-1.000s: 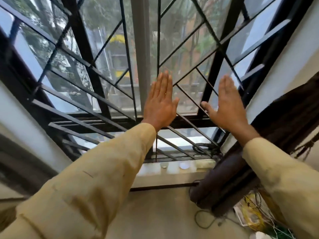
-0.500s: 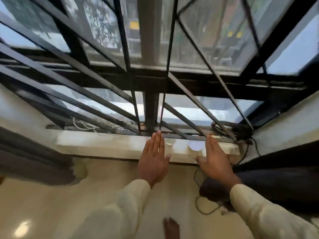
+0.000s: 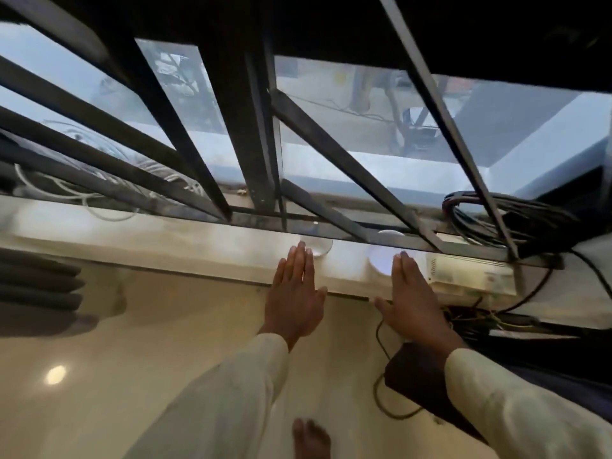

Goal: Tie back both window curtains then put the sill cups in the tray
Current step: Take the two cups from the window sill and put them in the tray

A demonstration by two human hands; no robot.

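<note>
Both hands are flat and open, holding nothing. The left hand's fingers [image 3: 299, 260] lie straight and close together, tips reaching the near edge of a small clear glass cup [image 3: 320, 249]; whether they touch it cannot be told. The right hand's fingers [image 3: 403, 268] are equally straight, their tips just beside a round white cup [image 3: 381, 261]. The left hand [image 3: 296, 294] and right hand [image 3: 414, 296] extend from pale cream sleeves over the front edge of a long pale stone window sill [image 3: 165, 240], where both cups stand near a black metal window grille [image 3: 251, 154].

Further out, a dark brown gathered curtain [image 3: 427, 389] hangs low on the right and a grey folded curtain [image 3: 36, 293] on the left; whether either is tied is not visible. A white rectangular box [image 3: 470, 274] and a coil of black cables [image 3: 516, 217] sit at the sill's right end.

The cup step appears to be starting. Next, each hand would need to curl around its cup and lift it away from the grille. No tray is in view.

Faint markings on the white box are too blurred to read.
</note>
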